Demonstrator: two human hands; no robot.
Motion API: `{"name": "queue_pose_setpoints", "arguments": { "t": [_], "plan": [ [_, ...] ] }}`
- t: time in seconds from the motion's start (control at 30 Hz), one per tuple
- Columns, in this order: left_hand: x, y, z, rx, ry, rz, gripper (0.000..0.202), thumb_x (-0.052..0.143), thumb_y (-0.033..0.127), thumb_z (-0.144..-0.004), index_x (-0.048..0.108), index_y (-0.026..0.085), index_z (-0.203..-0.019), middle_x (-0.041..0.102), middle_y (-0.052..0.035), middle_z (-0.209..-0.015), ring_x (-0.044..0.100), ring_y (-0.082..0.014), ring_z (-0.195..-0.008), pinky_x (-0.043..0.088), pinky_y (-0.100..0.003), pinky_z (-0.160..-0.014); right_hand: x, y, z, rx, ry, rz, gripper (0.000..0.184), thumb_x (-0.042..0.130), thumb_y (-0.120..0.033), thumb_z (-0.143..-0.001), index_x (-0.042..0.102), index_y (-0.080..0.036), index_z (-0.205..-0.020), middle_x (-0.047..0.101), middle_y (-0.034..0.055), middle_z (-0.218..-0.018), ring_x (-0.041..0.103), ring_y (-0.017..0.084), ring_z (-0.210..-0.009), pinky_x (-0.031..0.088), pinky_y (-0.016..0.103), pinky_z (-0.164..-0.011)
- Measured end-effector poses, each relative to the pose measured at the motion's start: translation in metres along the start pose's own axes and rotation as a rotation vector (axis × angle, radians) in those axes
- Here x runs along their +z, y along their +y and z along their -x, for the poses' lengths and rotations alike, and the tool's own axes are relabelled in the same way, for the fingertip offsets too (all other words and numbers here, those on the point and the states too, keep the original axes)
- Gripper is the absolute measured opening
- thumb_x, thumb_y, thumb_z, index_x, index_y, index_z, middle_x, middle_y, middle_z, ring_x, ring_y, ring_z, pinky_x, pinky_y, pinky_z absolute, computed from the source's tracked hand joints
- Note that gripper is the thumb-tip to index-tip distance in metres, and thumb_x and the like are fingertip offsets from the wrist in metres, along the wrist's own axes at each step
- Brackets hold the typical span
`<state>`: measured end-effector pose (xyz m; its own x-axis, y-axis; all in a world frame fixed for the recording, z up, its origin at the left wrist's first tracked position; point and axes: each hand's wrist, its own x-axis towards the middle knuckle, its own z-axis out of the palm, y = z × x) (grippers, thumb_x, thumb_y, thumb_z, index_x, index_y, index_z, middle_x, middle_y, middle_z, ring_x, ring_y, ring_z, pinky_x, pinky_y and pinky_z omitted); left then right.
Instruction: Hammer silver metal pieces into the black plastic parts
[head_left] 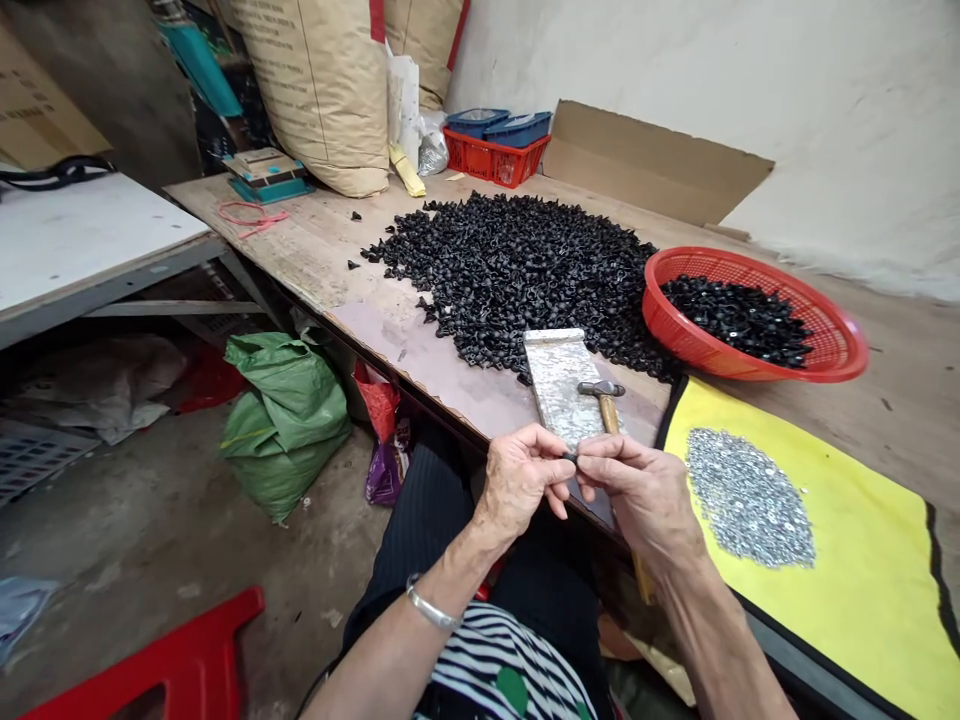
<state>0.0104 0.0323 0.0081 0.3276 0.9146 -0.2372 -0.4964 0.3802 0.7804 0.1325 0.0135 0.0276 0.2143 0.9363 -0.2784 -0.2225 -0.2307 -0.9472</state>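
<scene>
My left hand [523, 478] and my right hand [643, 490] meet fingertip to fingertip just off the table's near edge, both pinched on one small black part [571, 458]. Right behind them a hammer [604, 398] with a wooden handle lies on a worn metal plate [559, 378]. A large heap of black parts [525, 270] covers the wooden table [300, 235] beyond. A red basket [836, 362] on the right holds more black parts. A pile of small silvery pieces [746, 500] lies on a yellow mat [870, 580] beside my right hand.
Brown sacks [322, 90], a red crate [495, 160] with blue boxes and a cardboard sheet [652, 165] stand at the back. A green bag [285, 415] and a red stool [161, 665] sit on the floor at left, beside a white table [82, 240].
</scene>
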Motion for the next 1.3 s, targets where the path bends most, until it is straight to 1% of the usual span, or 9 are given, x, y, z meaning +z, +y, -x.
{"name": "queue_pose_setpoints", "arguments": {
  "t": [0.1,0.2,0.33,0.43,0.6,0.8,1.13,1.2,1.3],
  "plan": [
    [0.000,-0.002,0.000,0.008,0.008,-0.011,0.015,0.068,0.017,-0.057,0.057,0.011,-0.065,0.055,0.0013,-0.042,0.049,-0.0098,-0.033,0.042,-0.019,-0.028,0.000,0.002,0.002,0.114,-0.014,-0.121,0.021,0.079,-0.021,-0.048,0.063,-0.013,-0.059,0.057,0.0008,-0.045,0.050,0.011,-0.037,0.040,0.023,-0.038],
    [0.001,-0.001,0.000,0.010,0.011,0.028,0.018,0.069,0.017,-0.056,0.056,0.011,-0.066,0.058,-0.0002,-0.044,0.050,-0.0107,-0.034,0.042,-0.019,-0.027,0.001,0.002,0.004,0.122,-0.007,-0.172,0.021,0.079,-0.021,-0.052,0.063,-0.014,-0.064,0.059,0.0005,-0.048,0.052,0.010,-0.040,0.041,0.021,-0.041],
    [0.000,0.001,0.000,-0.012,0.016,0.091,0.019,0.070,0.017,-0.056,0.055,0.011,-0.068,0.057,0.0000,-0.043,0.047,-0.0100,-0.031,0.042,-0.020,-0.027,-0.001,0.001,0.006,0.161,-0.084,-0.204,0.021,0.077,-0.024,-0.057,0.065,-0.014,-0.072,0.060,0.0008,-0.052,0.053,0.010,-0.043,0.043,0.023,-0.044],
    [-0.002,0.001,-0.001,-0.020,0.018,0.105,0.020,0.070,0.016,-0.056,0.055,0.010,-0.068,0.056,0.0004,-0.043,0.046,-0.0095,-0.031,0.042,-0.020,-0.026,-0.002,0.001,0.006,0.148,-0.098,-0.209,0.021,0.075,-0.026,-0.059,0.066,-0.014,-0.075,0.061,0.0018,-0.054,0.054,0.011,-0.044,0.044,0.023,-0.046],
    [-0.001,0.001,-0.002,-0.030,0.027,0.078,0.019,0.069,0.016,-0.056,0.055,0.010,-0.069,0.058,-0.0007,-0.044,0.047,-0.0097,-0.031,0.042,-0.020,-0.026,0.001,0.003,0.004,0.122,-0.053,-0.168,0.021,0.077,-0.024,-0.057,0.064,-0.014,-0.069,0.061,0.0019,-0.053,0.054,0.011,-0.044,0.044,0.022,-0.045],
    [-0.002,0.001,0.000,-0.027,0.048,0.015,0.019,0.068,0.016,-0.056,0.054,0.011,-0.068,0.056,0.0007,-0.043,0.048,-0.0099,-0.031,0.041,-0.019,-0.026,0.005,0.003,0.001,0.108,-0.015,-0.108,0.022,0.078,-0.025,-0.052,0.062,-0.013,-0.062,0.057,0.0003,-0.046,0.052,0.012,-0.038,0.043,0.022,-0.039],
    [-0.002,0.000,0.002,-0.073,0.017,-0.021,0.019,0.067,0.019,-0.054,0.054,0.011,-0.065,0.055,0.0011,-0.039,0.047,-0.0107,-0.029,0.041,-0.020,-0.025,0.001,0.002,0.005,0.132,-0.089,-0.071,0.022,0.074,-0.029,-0.058,0.058,-0.014,-0.062,0.054,-0.0012,-0.045,0.054,0.013,-0.038,0.044,0.024,-0.041],
    [-0.002,0.001,0.002,-0.077,0.001,-0.030,0.018,0.067,0.019,-0.054,0.054,0.012,-0.065,0.055,0.0012,-0.040,0.047,-0.0102,-0.029,0.041,-0.019,-0.026,-0.002,0.001,0.007,0.112,-0.112,-0.043,0.021,0.073,-0.030,-0.061,0.059,-0.014,-0.064,0.055,-0.0011,-0.047,0.055,0.013,-0.040,0.045,0.025,-0.043],
    [-0.003,0.002,0.002,-0.085,-0.029,-0.019,0.018,0.067,0.017,-0.054,0.054,0.012,-0.065,0.055,0.0013,-0.040,0.047,-0.0101,-0.029,0.041,-0.019,-0.026,-0.007,0.001,0.008,0.036,-0.156,0.070,0.019,0.070,-0.031,-0.068,0.059,-0.015,-0.068,0.057,-0.0007,-0.051,0.057,0.014,-0.046,0.047,0.026,-0.049]
  ]
}}
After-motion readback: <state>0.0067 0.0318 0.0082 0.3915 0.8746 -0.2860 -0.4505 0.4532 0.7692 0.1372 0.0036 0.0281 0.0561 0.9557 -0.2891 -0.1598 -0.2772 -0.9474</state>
